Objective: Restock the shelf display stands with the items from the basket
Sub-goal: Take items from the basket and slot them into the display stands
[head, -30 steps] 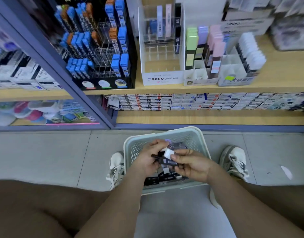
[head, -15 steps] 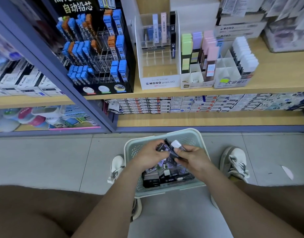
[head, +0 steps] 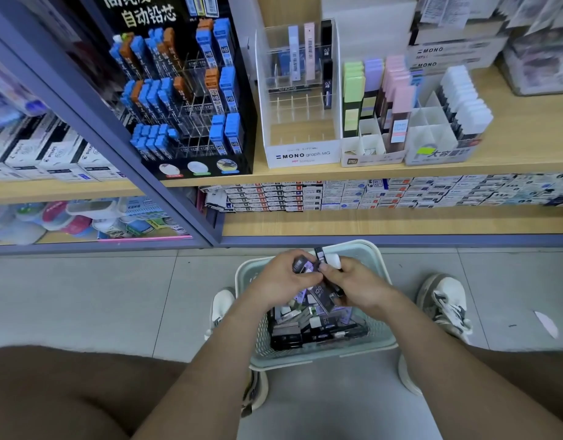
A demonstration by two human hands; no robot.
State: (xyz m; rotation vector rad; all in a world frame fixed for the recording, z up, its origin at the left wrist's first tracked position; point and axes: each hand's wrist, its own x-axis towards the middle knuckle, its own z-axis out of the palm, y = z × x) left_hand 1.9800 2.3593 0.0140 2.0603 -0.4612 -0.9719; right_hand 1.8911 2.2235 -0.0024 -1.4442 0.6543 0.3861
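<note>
Lower centre: left hand [head: 280, 281] pinched one lead case [head: 301, 265]; right hand [head: 359, 287] gripped several lead cases [head: 324, 292] over the basket [head: 321, 357], which held many more. Upper centre, the clear stand [head: 301, 122] stood mostly vacant. Restocking judged early.

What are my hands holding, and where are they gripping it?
Left hand grips a dark lead case round its body; right hand grips a bundle of cases round their middles.
</note>
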